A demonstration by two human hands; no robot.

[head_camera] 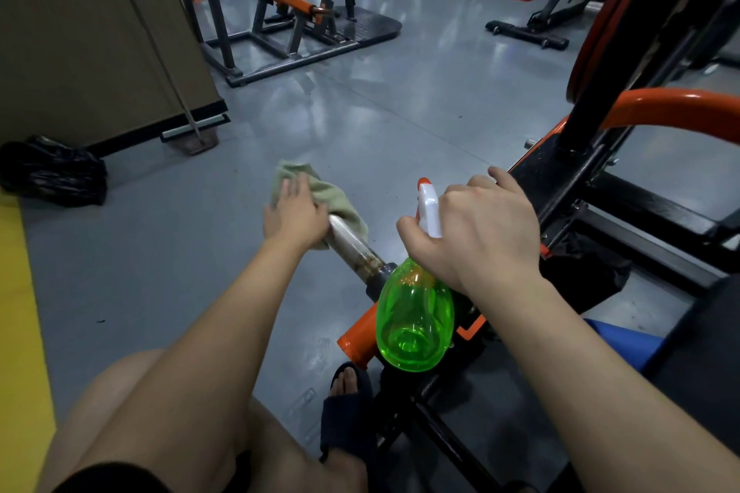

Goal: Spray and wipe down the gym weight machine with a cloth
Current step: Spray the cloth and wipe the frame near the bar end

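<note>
A black and orange weight machine [624, 204] fills the right side. Its steel weight peg [352, 242], rusty near the base, sticks out toward the left. My left hand [294, 214] holds a pale green cloth [340, 198] wrapped over the far end of the peg. My right hand [476, 226] grips the white trigger head of a translucent green spray bottle [414, 316], which hangs just right of the peg's base, its orange nozzle pointing away from me.
Grey glossy floor [360, 112] stretches ahead. Another orange and grey machine [280, 12] stands at the back, a black bag [52, 172] lies at the left by a beige wall, a yellow mat edges the left. My sandalled foot [348, 400] rests by the frame.
</note>
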